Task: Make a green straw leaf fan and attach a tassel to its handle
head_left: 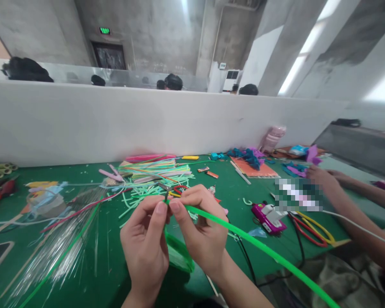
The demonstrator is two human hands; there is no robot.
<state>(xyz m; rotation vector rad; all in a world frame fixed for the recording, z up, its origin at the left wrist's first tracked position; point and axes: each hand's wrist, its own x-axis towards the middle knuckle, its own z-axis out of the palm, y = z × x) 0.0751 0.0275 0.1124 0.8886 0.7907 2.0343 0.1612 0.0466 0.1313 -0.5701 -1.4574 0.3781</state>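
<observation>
A long bright green strip (259, 241) runs from my fingers down to the lower right. My right hand (202, 233) pinches it between thumb and forefinger. Fingertip to fingertip beside it, my left hand (150, 244) has its thumb pressed on the forefinger at the strip's end, where a short dark thin tip (166, 196) pokes up. Below the hands hangs a wide green loop (181, 256), partly hidden by my fingers; whether it is part of the same strip I cannot tell. Just behind lie scissors (179, 189) with red and yellow handles, partly covered by my right hand.
Pale green strips (160, 171) are piled behind my hands on the green table (109, 278). Clear thin strands (73, 231) spread at left. A purple power strip (269, 218) with cables sits right, near large scissors (314, 229). A co-worker's hand (321, 177) handles purple pieces. A white partition (147, 124) stands behind.
</observation>
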